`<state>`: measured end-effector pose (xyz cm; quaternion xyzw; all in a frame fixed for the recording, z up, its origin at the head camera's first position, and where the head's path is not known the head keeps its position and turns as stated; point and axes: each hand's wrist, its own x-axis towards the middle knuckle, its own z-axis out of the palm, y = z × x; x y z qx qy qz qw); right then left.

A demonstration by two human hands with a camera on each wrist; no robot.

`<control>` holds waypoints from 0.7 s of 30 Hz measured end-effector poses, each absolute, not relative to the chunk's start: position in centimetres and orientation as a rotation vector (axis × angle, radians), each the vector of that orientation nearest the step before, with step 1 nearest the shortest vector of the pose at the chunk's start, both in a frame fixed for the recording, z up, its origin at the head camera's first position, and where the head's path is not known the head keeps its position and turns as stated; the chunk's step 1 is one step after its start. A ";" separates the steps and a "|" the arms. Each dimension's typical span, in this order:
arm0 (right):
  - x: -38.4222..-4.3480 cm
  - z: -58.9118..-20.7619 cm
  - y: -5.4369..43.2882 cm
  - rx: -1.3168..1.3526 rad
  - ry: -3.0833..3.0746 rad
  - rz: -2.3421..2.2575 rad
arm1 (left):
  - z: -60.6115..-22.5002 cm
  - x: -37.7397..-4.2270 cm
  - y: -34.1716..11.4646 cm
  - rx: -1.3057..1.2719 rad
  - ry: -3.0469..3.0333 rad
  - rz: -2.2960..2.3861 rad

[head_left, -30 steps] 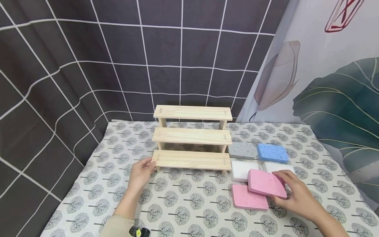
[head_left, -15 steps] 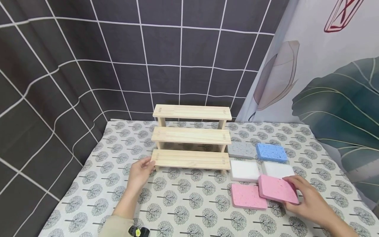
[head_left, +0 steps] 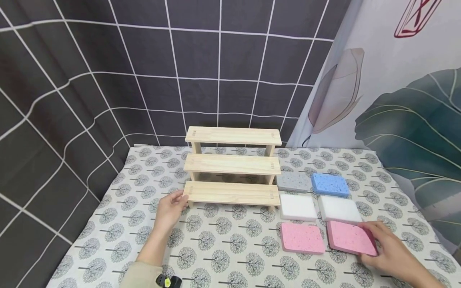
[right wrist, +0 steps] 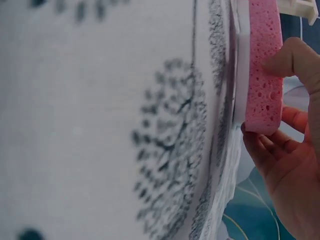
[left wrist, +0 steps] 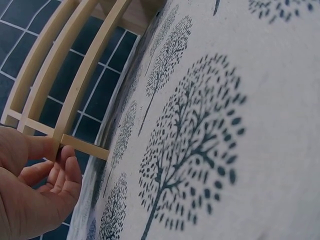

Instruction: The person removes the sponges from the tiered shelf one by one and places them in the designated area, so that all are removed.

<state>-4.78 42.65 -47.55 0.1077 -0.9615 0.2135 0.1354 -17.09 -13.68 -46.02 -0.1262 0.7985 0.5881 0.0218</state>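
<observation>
A three-tier wooden display shelf (head_left: pixel 232 193) stands near the back of the table. My left hand (head_left: pixel 169 211) pinches the left end of its lowest board; thumb and fingertips meet the wood in the left wrist view. At the right, my right hand (head_left: pixel 390 250) holds a pink sponge (head_left: pixel 349 237) by its right end. In the right wrist view, thumb and fingers grip that sponge (right wrist: pixel 264 65) just above the cloth, though whether it touches the cloth I cannot tell. Left of it lies a second pink sponge (head_left: pixel 302 239), flat and apart.
Behind the pink sponges lie two white sponges (head_left: pixel 298 207), then a grey sponge (head_left: pixel 293 182) and a blue sponge (head_left: pixel 330 185). A tree-print tablecloth (head_left: pixel 223 256) covers the table. Dark grid curtains (head_left: pixel 198 96) hang behind and to the left; a leaf-print curtain (head_left: pixel 414 128) hangs right.
My right hand has carried its pink sponge rightward and toward me, from overlapping the other pink sponge to beside it, uncovering the right white sponge. My left hand stays on the shelf.
</observation>
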 end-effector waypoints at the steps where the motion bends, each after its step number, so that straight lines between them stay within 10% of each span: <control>1: -4.7 -47.6 42.7 0.320 -2.787 0.625 | -46.0 -17.1 -13.7 -0.393 2.473 1.821; 21: -4.8 -46.7 42.3 0.243 -2.851 0.592 | -45.8 -17.1 -13.7 -0.372 2.576 1.679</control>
